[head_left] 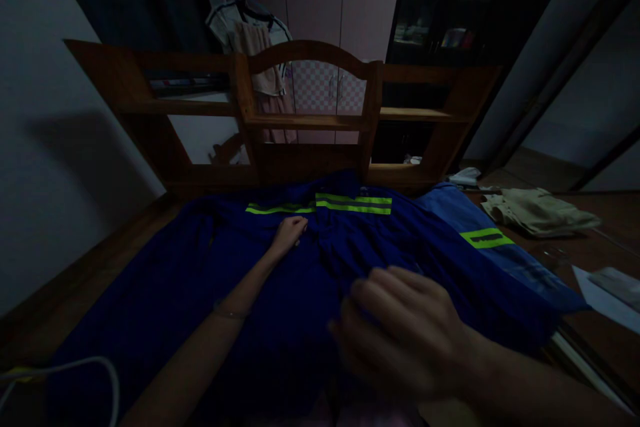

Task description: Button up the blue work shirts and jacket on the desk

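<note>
A dark blue work jacket with yellow-green reflective bands lies spread out, front up, sleeves stretched to both sides. My left hand is closed at its chest, just below the reflective band, with the fingers curled on the cloth near the front opening. Closer to the camera, over the lower right part of the jacket, my right hand is curled shut and blurred. Whatever may be inside those fingers is hidden.
A wooden headboard with shelves stands behind the jacket. Blue jeans lie partly under the right sleeve. Folded beige cloth and white paper are at the right. A white cable loops at the lower left.
</note>
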`<state>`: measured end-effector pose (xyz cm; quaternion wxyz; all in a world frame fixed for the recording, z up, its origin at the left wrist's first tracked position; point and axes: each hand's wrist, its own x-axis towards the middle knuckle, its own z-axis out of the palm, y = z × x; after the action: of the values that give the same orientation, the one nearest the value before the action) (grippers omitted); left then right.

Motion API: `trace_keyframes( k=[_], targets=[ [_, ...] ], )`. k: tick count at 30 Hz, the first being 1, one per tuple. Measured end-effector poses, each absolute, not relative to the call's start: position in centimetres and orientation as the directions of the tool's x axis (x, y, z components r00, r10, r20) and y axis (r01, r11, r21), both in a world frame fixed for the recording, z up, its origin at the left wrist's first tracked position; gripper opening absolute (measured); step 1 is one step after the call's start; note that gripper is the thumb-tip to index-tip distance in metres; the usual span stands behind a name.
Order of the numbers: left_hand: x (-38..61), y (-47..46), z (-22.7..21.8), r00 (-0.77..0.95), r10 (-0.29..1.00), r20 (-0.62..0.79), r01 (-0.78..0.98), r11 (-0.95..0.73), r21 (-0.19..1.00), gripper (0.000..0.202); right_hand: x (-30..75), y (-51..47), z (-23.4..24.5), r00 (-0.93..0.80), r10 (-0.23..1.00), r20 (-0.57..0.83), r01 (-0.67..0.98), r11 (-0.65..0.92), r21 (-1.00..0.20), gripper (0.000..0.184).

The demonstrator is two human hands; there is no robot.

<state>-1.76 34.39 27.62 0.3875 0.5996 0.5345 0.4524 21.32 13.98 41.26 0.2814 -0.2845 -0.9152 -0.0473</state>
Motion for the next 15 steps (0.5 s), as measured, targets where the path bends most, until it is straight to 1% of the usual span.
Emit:
trace_keyframes(
  k=[2,3,5,7,8,10,12,13,15],
  targets=[
    [-2.0,33.8,28.6,-0.012,0.992,0.126,0.302,-0.116,0.946,0.025,21.8,16.1,40.0,-0.628,0.602,0.493,0.676,0.736,-0.037,0.019],
    [-2.1,33.3,29.2,-0.024,0.991,0.129,0.308,-0.115,0.944,0.025,22.1,17.1,39.0,-0.586,0.661,0.468,0.732,0.68,-0.045,0.019],
    [-2.0,31.4,30.5,-0.037,0.99,0.139,0.314,-0.12,0.942,0.025,22.6,18.6,36.9,-0.483,0.767,0.422,0.808,0.576,-0.123,0.015],
    [-1.3,28.4,31.6,0.002,0.991,0.134,0.304,-0.128,0.944,0.024,22.7,19.1,34.9,-0.39,0.832,0.394,0.846,0.493,-0.204,0.013],
    [-0.9,26.6,31.9,0.064,0.991,0.117,0.287,-0.131,0.949,0.024,22.6,19.1,34.1,-0.353,0.851,0.39,0.856,0.462,-0.233,0.015],
    [0.3,22.7,32.0,0.143,0.985,0.098,0.284,-0.136,0.949,0.024,22.2,18.7,32.9,-0.311,0.868,0.387,0.86,0.43,-0.274,0.026],
    [1.5,19.3,31.4,0.112,0.985,0.129,0.329,-0.159,0.931,0.02,21.5,18.4,32.1,-0.299,0.878,0.373,0.851,0.422,-0.313,0.035],
    [2.0,17.9,30.9,0.091,0.985,0.146,0.344,-0.168,0.924,0.018,21.3,18.4,31.7,-0.301,0.884,0.358,0.844,0.422,-0.332,0.035],
    [2.8,16.1,29.7,0.047,0.985,0.168,0.35,-0.174,0.921,0.017,20.9,18.4,31.1,-0.295,0.898,0.327,0.832,0.41,-0.373,0.027]
  ],
)
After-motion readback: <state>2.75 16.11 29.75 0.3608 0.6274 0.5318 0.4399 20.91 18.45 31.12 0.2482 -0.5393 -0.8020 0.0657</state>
